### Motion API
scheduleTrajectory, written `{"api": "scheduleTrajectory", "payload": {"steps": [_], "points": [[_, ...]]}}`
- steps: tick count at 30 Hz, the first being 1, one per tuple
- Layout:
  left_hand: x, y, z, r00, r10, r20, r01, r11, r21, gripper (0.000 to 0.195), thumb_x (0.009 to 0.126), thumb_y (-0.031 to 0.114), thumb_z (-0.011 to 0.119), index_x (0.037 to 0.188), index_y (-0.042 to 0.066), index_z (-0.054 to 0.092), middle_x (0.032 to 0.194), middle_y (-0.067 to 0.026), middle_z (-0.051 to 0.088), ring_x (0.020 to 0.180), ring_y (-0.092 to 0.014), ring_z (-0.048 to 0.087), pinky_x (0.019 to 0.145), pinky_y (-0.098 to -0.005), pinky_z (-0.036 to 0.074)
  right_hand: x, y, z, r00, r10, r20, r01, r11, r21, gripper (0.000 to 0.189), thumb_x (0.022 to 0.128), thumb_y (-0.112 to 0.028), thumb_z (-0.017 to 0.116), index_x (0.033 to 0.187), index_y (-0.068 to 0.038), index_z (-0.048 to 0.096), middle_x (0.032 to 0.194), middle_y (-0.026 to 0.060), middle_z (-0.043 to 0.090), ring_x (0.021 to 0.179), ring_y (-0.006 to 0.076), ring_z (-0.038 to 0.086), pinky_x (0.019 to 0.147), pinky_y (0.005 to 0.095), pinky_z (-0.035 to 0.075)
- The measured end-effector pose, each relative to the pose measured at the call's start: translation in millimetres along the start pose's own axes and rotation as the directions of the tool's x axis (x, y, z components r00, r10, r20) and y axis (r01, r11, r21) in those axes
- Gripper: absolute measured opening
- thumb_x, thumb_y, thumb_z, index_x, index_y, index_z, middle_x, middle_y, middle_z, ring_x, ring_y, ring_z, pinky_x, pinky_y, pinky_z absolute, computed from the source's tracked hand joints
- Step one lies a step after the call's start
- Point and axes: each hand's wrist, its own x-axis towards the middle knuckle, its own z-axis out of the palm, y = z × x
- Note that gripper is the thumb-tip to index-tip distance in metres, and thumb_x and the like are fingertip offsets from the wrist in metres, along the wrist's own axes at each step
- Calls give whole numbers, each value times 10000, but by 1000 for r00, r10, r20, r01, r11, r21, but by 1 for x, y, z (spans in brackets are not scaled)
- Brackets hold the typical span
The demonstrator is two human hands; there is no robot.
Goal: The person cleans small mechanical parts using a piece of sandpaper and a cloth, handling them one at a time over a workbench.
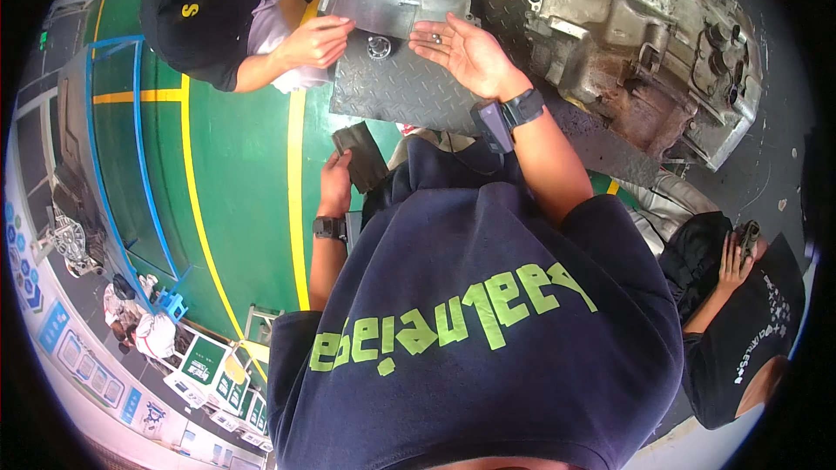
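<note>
My right hand is held palm up with its fingers extended. A few small metal pieces, which look like balls, rest on its fingers. Down at my left side, my left hand grips a dark, flat rectangular piece by its edge; its material is unclear. A small metal bearing or gear lies on the black diamond-plate mat, between my right hand and a co-worker's hand. Beyond them lies an open cast-metal housing with a shaft in its upper part.
A large, oil-stained transmission case stands at the right of the bench. One co-worker leans in from the upper left; another is at the lower right, holding a metal part. White-and-green boxes stand at the lower left.
</note>
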Motion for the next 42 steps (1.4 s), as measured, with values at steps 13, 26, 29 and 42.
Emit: {"api": "scheduleTrajectory", "payload": {"steps": [13, 26, 29, 42], "points": [[-5, 6, -4, 1000, 22, -5, -22, 999, -43, 329, 961, 155, 509, 1232, -29, 539, 1160, -113, 624, 1043, -185, 584, 920, -298, 431, 58, 19, -16, 990, 59, -128, -28, 973, 230, 352, 1009, -255, 398, 1108, 36, 568, 1009, 138, 606, 959, 251, 584, 917, 367, 480], [-49, -11, -60, 995, 2, -101, -14, 994, -112, 370, 970, 172, 498, 1262, -54, 515, 1195, -122, 608, 1072, -188, 577, 943, -305, 426, 137, 57, -75, 872, 68, -484, -235, 927, -292, 287, 951, -332, 532, 844, -76, 606, 650, -10, 510, 502, 140, 412, 511, 278, 401], [-68, -12, -70, 988, 2, -157, -27, 987, -156, 336, 976, 170, 485, 1234, -41, 534, 1160, -113, 624, 1044, -187, 591, 921, -309, 439, 170, 68, -82, 772, -479, -419, -146, 508, -849, 269, 839, -320, 675, 862, -54, 645, 699, 62, 630, 649, 225, 605, 618, 353, 488], [-108, -35, -81, 909, -56, -412, -87, 943, -321, 316, 997, 172, 457, 1234, -21, 535, 1162, -110, 624, 1057, -201, 594, 927, -307, 450, 228, 89, -62, 609, -690, -390, -485, 66, -872, 357, 822, -391, 678, 904, -46, 649, 911, 186, 682, 887, 393, 650, 778, 488, 503]]}}
